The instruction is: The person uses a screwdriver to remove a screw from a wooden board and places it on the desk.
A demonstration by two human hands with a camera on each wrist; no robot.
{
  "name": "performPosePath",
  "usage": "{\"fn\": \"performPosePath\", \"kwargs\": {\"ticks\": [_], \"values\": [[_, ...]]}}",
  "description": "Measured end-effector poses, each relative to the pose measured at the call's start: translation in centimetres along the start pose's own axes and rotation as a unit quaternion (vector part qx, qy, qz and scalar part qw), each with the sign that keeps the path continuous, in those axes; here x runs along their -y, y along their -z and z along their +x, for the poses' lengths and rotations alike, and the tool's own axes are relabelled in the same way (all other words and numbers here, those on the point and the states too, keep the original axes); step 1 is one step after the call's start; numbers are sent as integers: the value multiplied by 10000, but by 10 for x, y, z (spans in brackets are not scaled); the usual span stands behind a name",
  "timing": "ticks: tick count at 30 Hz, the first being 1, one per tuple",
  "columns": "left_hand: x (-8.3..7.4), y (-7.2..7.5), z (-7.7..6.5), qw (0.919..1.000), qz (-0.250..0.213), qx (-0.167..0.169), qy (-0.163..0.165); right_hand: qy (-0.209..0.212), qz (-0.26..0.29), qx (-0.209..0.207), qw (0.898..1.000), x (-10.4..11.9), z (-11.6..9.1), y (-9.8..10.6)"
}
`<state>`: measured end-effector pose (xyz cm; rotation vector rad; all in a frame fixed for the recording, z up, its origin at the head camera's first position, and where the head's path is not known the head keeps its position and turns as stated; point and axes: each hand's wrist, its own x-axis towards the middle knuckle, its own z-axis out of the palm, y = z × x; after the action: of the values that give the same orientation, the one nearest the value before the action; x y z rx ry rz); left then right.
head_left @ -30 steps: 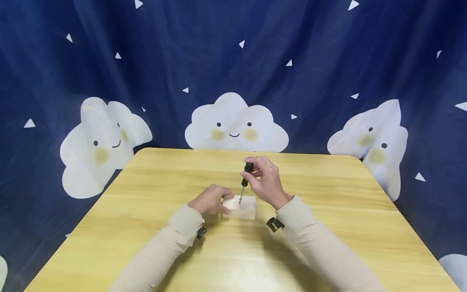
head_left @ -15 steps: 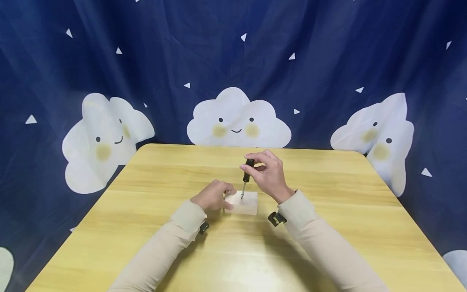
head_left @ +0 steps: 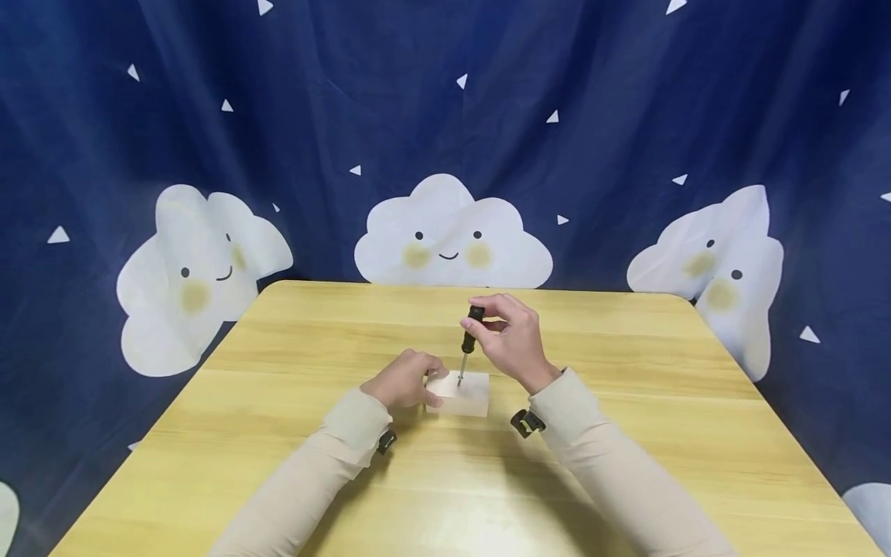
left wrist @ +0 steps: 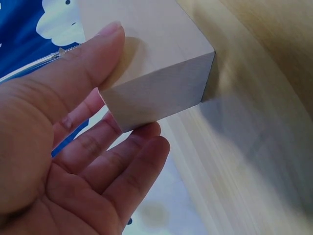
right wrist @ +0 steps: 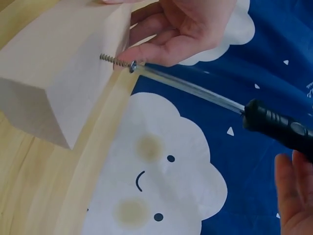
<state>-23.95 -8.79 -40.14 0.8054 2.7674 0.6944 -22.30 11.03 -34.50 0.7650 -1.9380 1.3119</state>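
Observation:
A pale wooden block point(head_left: 468, 402) rests on the table. My left hand point(head_left: 402, 379) grips its left end, with the thumb point(left wrist: 93, 61) on one face and fingertips against the opposite one. From the block's top a threaded screw point(right wrist: 116, 60) sticks out, most of its thread showing. My right hand point(head_left: 513, 342) holds a screwdriver point(head_left: 469, 340) by its black handle, thumb and fingers around the upper part. The metal shaft point(right wrist: 195, 90) runs down to the screw head, and its tip meets it there. Screwdriver and screw lean slightly in the head view.
The wooden table point(head_left: 278, 480) extends around both forearms. Behind it hangs a dark blue curtain point(head_left: 313, 100) with white clouds and small triangles. Black straps point(head_left: 527, 422) sit at the wrists, below beige sleeves.
The head view shifts slightly and comes back. Both hands keep their grips on the block and the screwdriver; the right hand's fingers turn slightly around the handle.

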Motion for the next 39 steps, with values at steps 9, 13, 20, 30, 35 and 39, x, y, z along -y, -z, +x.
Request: {"fn": "performPosePath", "kwargs": {"ticks": [9,13,20,30,35,39], "values": [[-1,2,2,9999,51,-74,-123,383,-426,-109,9983,-6,0,-1],[0,1,2,9999,48,-71,-135,392,-396,-148,9983,-5,0,-2],[0,1,2,9999,58,-30,-99,370,-127,-30,9992,-2,2,-2],[1,2,1,9999,78,-16,-65,293,153,122,9994,31,6,1],[2,1,1,9999,98,-27,-86,394,-33,-73,9992,28,1,-4],[2,1,1,10000,53,-24,-69,482,-87,-194,9986,26,1,-7]]}}
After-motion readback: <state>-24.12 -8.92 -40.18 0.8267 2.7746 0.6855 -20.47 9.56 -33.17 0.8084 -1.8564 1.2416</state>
